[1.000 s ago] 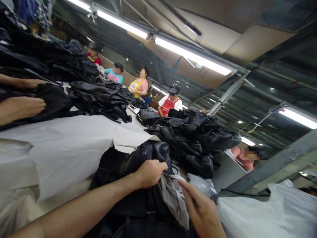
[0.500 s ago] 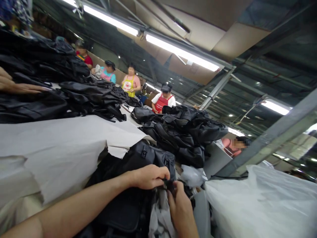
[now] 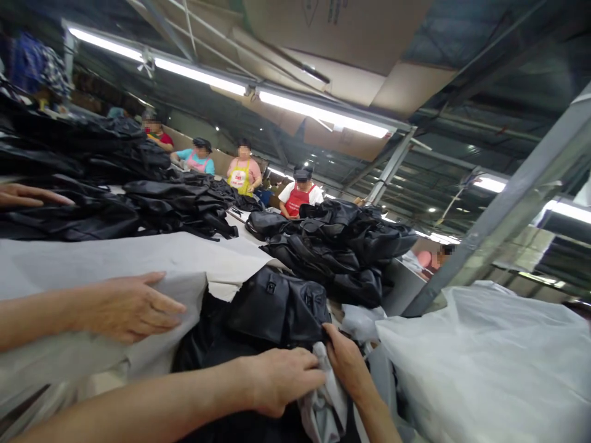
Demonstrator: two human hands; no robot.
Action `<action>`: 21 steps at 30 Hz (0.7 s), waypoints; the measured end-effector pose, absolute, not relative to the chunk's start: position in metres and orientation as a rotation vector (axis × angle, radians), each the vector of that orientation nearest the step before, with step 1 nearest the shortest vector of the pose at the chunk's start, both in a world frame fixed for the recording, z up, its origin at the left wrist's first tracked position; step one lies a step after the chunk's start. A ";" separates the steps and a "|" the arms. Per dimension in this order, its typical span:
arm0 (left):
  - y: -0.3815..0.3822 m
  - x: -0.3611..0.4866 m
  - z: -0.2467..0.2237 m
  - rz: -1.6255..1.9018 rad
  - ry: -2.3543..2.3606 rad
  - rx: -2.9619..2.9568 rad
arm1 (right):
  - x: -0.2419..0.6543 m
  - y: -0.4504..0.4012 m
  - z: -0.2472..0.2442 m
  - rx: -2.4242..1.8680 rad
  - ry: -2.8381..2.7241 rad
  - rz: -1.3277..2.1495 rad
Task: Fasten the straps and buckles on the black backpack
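Note:
A black bag [image 3: 281, 304] with small buckles lies in front of me, and crumpled grey material [image 3: 330, 400] hangs from its near right side. My right hand [image 3: 346, 357] pinches the bag's right edge beside this material. Reaching in from the lower left, my left hand [image 3: 284, 378] has its fingers pressed together, with the fingertips on the crumpled grey material. The far side of those fingertips is hidden.
A co-worker's hand [image 3: 138, 307] hovers over the white sheet [image 3: 194, 255] at left; another hand [image 3: 32, 195] rests by black bags [image 3: 83, 212]. More bags [image 3: 341, 246] are heaped ahead. White plastic [image 3: 489, 363] and a slanted metal post [image 3: 498, 215] stand right. Several people work beyond.
Both my hands have moved off the small dark part they held together; the left is lower, the right at the bag's edge. A co-worker's hand has come in over the white sheet.

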State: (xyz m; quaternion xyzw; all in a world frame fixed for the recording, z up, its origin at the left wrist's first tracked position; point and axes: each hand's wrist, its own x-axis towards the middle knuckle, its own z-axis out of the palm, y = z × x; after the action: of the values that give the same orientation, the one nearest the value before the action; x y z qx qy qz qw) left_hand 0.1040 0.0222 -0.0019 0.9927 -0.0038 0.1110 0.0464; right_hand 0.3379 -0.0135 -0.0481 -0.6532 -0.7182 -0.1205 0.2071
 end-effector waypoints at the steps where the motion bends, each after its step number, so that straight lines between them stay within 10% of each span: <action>1: 0.020 0.108 -0.007 0.353 0.008 3.007 | 0.340 -0.016 -0.047 -1.824 -1.995 -0.347; 21: 0.008 0.199 -0.039 0.201 1.006 2.636 | 0.335 -0.027 -0.024 -1.815 -1.977 -0.457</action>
State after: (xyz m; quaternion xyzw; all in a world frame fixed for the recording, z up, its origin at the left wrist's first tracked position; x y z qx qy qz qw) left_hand 0.1985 0.0081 -0.0385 0.9206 0.3512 0.0702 0.1557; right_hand 0.3349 -0.0271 -0.0240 -0.6520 -0.7102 -0.1643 0.2083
